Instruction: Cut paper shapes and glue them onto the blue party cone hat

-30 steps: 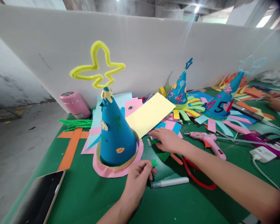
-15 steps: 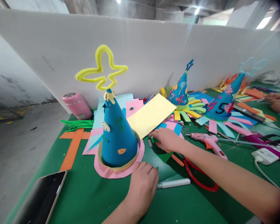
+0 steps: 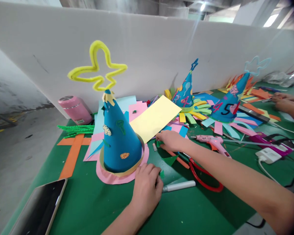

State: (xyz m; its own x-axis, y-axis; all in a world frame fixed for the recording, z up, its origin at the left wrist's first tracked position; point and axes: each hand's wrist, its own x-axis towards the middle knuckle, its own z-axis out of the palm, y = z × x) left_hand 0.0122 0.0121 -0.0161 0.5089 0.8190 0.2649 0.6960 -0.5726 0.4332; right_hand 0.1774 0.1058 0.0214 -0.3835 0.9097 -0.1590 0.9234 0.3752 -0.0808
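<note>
A blue paper cone hat [image 3: 119, 137] with a pink brim and a yellow pipe-cleaner star [image 3: 98, 68] on its tip stands on the green table. My left hand [image 3: 147, 187] rests knuckles up just right of the brim, fingers curled over a small green paper cutout [image 3: 161, 174] that peeks out at its fingertips. My right hand [image 3: 170, 141] reaches further back, its fingers closed on green paper scraps beside a small grey stick [image 3: 154, 147], below a pale yellow sheet [image 3: 154, 119].
A white glue stick [image 3: 178, 186] and red-handled scissors [image 3: 204, 178] lie between my arms. A pink glue gun [image 3: 212, 142], two more decorated cone hats [image 3: 186, 91] and coloured strips lie behind. A tablet [image 3: 39, 209] sits front left, a pink cup [image 3: 74, 109] back left. Another person's hands [image 3: 283, 101] work at far right.
My left hand has turned palm down and lowered the green cutout onto the table by the hat's brim. My right hand has shifted slightly left among the green scraps.
</note>
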